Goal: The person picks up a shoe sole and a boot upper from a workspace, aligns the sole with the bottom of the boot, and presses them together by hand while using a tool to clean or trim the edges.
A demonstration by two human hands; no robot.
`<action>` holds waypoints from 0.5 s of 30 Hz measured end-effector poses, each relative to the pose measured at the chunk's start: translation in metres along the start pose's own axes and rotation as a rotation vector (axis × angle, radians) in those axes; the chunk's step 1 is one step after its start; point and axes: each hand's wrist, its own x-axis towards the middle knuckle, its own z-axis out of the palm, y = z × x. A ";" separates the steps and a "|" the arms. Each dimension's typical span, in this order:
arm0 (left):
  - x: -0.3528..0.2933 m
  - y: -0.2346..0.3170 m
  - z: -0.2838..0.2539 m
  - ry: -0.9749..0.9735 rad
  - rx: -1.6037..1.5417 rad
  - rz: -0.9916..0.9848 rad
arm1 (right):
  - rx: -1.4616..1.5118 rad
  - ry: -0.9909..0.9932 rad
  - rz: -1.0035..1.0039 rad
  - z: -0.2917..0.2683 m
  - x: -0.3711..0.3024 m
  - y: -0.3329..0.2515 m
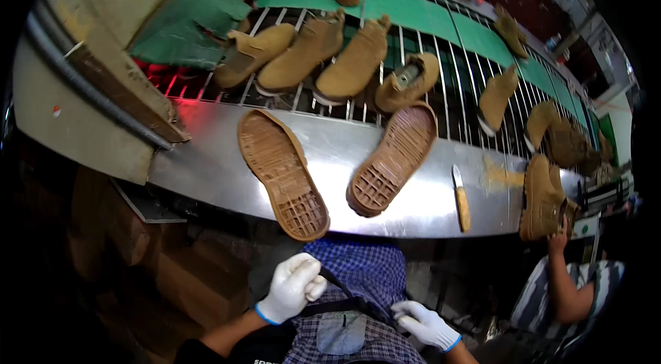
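gloved hands are working low in the view, close against the person's own checked apron (pixel 358 274). left hand (pixel 295 287) is curling shut around a dark apron strap (pixel 337 281), fingers wrapped narrow over it. right hand (pixel 423 323) is pinching the strap's other stretch at the waist, fingers closed on it too. both are wearing white gloves with blue cuffs. the strap is looking like thin soft webbing: light, limp, likely to slip through cotton gloves unless it is being gripped near its end or at a fold, so taking it between thumb and forefinger close to the apron edge seems the surest hold.

well apart from the hands, on the steel desk (pixel 330 151), two brown rubber soles are lying tread up: the left sole (pixel 282 175) hanging over the near edge, the right sole (pixel 392 157) tilting toward the rack. a small knife (pixel 461 195) with a pale handle is lying just to the right. beyond, tan suede boots (pixel 303 54) are resting on a wire rack (pixel 441 75). at the right, another person's hand (pixel 559 240) is touching a tan boot (pixel 540 199) at the desk's end.
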 end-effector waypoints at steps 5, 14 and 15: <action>0.000 0.034 -0.037 -0.237 1.004 0.440 | -0.267 0.271 -0.184 0.038 -0.027 -0.003; -0.008 0.106 -0.005 -0.750 2.159 0.256 | 0.000 0.031 0.230 0.042 -0.075 0.085; -0.006 0.105 0.001 -0.741 2.293 0.234 | -0.097 0.011 0.193 0.043 -0.075 0.086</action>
